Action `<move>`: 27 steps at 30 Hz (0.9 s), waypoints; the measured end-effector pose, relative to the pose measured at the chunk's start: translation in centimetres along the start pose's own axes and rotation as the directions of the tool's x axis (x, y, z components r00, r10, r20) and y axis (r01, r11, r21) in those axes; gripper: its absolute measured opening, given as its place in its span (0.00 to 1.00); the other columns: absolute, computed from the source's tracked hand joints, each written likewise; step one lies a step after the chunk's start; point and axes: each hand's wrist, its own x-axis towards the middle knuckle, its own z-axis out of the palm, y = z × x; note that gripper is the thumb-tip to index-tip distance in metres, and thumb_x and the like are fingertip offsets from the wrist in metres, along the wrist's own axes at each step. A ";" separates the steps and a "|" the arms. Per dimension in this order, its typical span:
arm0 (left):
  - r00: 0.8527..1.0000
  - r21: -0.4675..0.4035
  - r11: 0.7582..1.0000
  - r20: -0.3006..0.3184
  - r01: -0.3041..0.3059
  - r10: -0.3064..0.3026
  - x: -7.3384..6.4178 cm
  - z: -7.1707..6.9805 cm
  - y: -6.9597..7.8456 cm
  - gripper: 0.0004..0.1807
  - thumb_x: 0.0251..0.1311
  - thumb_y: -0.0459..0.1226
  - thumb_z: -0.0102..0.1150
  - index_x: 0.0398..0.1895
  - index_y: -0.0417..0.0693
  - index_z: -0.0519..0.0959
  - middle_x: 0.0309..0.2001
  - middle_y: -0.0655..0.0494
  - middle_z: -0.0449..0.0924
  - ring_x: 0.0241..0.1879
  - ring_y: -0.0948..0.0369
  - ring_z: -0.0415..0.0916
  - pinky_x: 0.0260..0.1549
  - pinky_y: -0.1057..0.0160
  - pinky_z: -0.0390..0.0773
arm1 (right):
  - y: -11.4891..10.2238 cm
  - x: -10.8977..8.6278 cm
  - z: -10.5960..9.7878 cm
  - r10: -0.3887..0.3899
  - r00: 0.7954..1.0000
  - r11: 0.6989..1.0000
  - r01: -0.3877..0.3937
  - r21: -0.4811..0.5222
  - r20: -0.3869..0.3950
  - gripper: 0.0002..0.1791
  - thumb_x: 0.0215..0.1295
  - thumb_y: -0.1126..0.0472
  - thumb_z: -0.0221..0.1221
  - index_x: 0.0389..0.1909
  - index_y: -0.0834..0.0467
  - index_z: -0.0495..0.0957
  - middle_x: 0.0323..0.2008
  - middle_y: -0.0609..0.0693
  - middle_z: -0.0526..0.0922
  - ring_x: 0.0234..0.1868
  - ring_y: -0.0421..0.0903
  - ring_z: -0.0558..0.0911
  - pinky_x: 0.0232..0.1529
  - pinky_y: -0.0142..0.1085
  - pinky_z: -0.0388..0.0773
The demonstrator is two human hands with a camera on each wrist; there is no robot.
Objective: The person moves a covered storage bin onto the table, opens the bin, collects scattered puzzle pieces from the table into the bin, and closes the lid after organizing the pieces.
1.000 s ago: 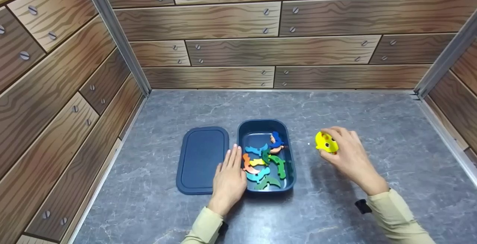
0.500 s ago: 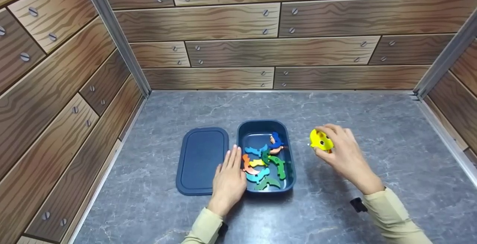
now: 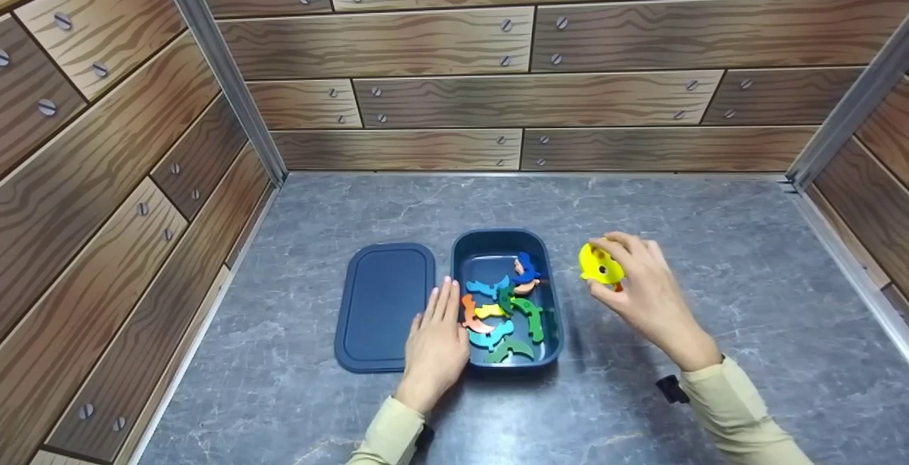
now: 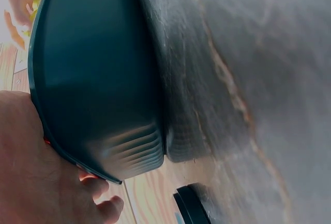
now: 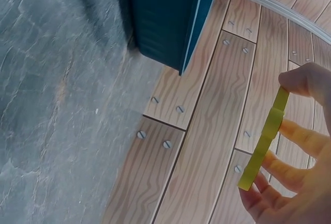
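Note:
A flat yellow chick-shaped piece (image 3: 595, 263) with a black eye is pinched between thumb and fingers of my right hand (image 3: 645, 294), raised to the right of the box. The right wrist view shows the yellow piece (image 5: 264, 138) edge-on, with fingers behind it. My left hand (image 3: 437, 341) rests with straight fingers along the left rim of a dark blue open box (image 3: 556, 309). Inside the box lie several colourful animal-shaped pieces, among them a green one (image 3: 531, 319), an orange one (image 3: 471, 312) and a dark blue one (image 3: 525, 266).
A dark blue lid (image 3: 387, 302) lies flat on the grey marbled table (image 3: 639, 202), left of the box and beside my left hand. Wood-patterned panels (image 3: 440, 99) stand around the table's back and sides.
My right hand has moved left toward the box, carrying the yellow chick-shaped piece. The left hand stays at the box's rim, and the pieces inside have not moved.

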 end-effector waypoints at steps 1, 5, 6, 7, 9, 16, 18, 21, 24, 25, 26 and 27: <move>1.000 0.000 1.000 0.002 0.001 -0.001 0.0 0.0 0.0 0.34 0.71 0.39 0.44 0.78 0.48 0.52 0.78 0.56 0.46 0.75 0.53 0.47 0.65 0.40 0.60 | -0.1 0.1 0.0 -0.003 1.000 1.000 0.003 0.000 0.000 0.30 0.51 0.61 0.70 0.59 0.56 0.78 0.57 0.55 0.75 0.51 0.55 0.69 0.41 0.47 0.71; 1.000 0.000 1.000 0.009 0.003 -0.003 0.0 0.0 0.0 0.34 0.71 0.39 0.43 0.79 0.49 0.51 0.78 0.56 0.45 0.75 0.53 0.47 0.66 0.40 0.59 | -0.5 0.3 0.2 -0.009 1.000 1.000 0.009 0.003 0.012 0.30 0.51 0.60 0.70 0.59 0.56 0.78 0.57 0.55 0.76 0.51 0.55 0.70 0.41 0.47 0.72; 1.000 0.000 1.000 0.010 0.002 -0.002 0.0 0.0 0.0 0.34 0.71 0.39 0.43 0.79 0.49 0.51 0.78 0.56 0.45 0.75 0.53 0.46 0.66 0.40 0.59 | -0.7 0.3 0.2 -0.008 1.000 1.000 0.008 0.005 0.017 0.30 0.52 0.60 0.70 0.59 0.56 0.78 0.58 0.55 0.75 0.51 0.54 0.71 0.41 0.48 0.72; 1.000 0.001 1.000 0.014 0.002 -0.002 0.0 0.0 0.0 0.34 0.71 0.39 0.43 0.79 0.49 0.51 0.78 0.56 0.45 0.75 0.53 0.46 0.66 0.40 0.59 | -0.8 0.3 0.2 -0.008 1.000 1.000 0.008 0.008 0.023 0.30 0.52 0.59 0.70 0.59 0.56 0.78 0.58 0.55 0.76 0.51 0.54 0.71 0.42 0.48 0.73; 1.000 -0.001 1.000 0.013 0.000 0.000 0.0 0.0 0.0 0.34 0.71 0.39 0.43 0.79 0.49 0.51 0.78 0.56 0.45 0.75 0.53 0.46 0.66 0.40 0.60 | -0.9 0.4 0.3 -0.011 0.999 1.000 0.011 0.016 0.033 0.30 0.52 0.59 0.70 0.59 0.56 0.78 0.58 0.55 0.75 0.52 0.54 0.71 0.41 0.48 0.74; 1.000 -0.011 1.000 0.016 0.013 -0.013 -0.1 -0.1 0.0 0.34 0.71 0.39 0.43 0.79 0.50 0.50 0.78 0.57 0.44 0.75 0.53 0.46 0.66 0.41 0.59 | -1.4 0.8 0.6 -0.040 0.999 0.999 0.040 -0.007 0.033 0.29 0.53 0.57 0.70 0.59 0.54 0.79 0.58 0.54 0.76 0.51 0.53 0.71 0.40 0.46 0.75; 1.000 -0.014 1.000 0.018 0.017 -0.017 -0.1 -0.1 0.1 0.34 0.71 0.40 0.42 0.79 0.50 0.50 0.78 0.58 0.44 0.76 0.54 0.45 0.66 0.41 0.58 | -1.5 0.9 0.8 -0.048 0.998 0.999 0.048 -0.015 0.031 0.29 0.53 0.57 0.70 0.59 0.54 0.79 0.58 0.55 0.76 0.51 0.53 0.71 0.41 0.46 0.74; 0.999 -0.014 1.000 0.025 0.022 -0.022 -0.1 0.0 0.1 0.34 0.72 0.40 0.42 0.79 0.51 0.50 0.78 0.59 0.43 0.76 0.55 0.44 0.66 0.41 0.58 | -1.7 1.1 1.0 -0.060 0.998 0.998 0.061 -0.018 0.033 0.29 0.53 0.57 0.69 0.59 0.55 0.79 0.58 0.55 0.76 0.51 0.54 0.71 0.42 0.47 0.74; 0.999 -0.012 1.000 0.031 0.024 -0.023 -0.1 0.1 0.1 0.34 0.72 0.40 0.42 0.79 0.51 0.49 0.78 0.59 0.43 0.76 0.55 0.44 0.66 0.41 0.59 | -1.9 1.4 1.2 -0.072 0.997 0.997 0.072 -0.007 0.034 0.30 0.52 0.57 0.69 0.59 0.55 0.79 0.58 0.55 0.75 0.52 0.54 0.72 0.43 0.47 0.74; 0.999 -0.011 1.000 0.033 0.024 -0.023 -0.1 0.1 0.1 0.34 0.72 0.40 0.42 0.79 0.51 0.49 0.78 0.59 0.43 0.76 0.55 0.45 0.66 0.41 0.59 | -2.0 1.5 1.3 -0.073 0.997 0.997 0.073 -0.004 0.035 0.30 0.52 0.57 0.69 0.59 0.55 0.78 0.59 0.55 0.75 0.52 0.54 0.71 0.44 0.47 0.74; 0.999 -0.011 1.000 0.034 0.024 -0.024 -0.1 0.0 0.1 0.34 0.72 0.40 0.42 0.79 0.51 0.49 0.78 0.59 0.43 0.76 0.55 0.44 0.66 0.41 0.58 | -2.2 1.6 1.3 -0.072 0.997 0.997 0.072 0.003 0.036 0.30 0.52 0.57 0.69 0.59 0.54 0.78 0.59 0.55 0.75 0.52 0.54 0.71 0.44 0.47 0.74; 0.999 -0.010 1.000 0.034 0.024 -0.023 0.0 0.0 0.1 0.34 0.72 0.40 0.42 0.79 0.51 0.49 0.79 0.59 0.43 0.76 0.55 0.44 0.66 0.41 0.58 | -2.3 1.6 1.4 -0.074 0.997 0.997 0.074 0.008 0.036 0.30 0.53 0.57 0.69 0.59 0.54 0.78 0.59 0.54 0.75 0.52 0.54 0.71 0.44 0.47 0.74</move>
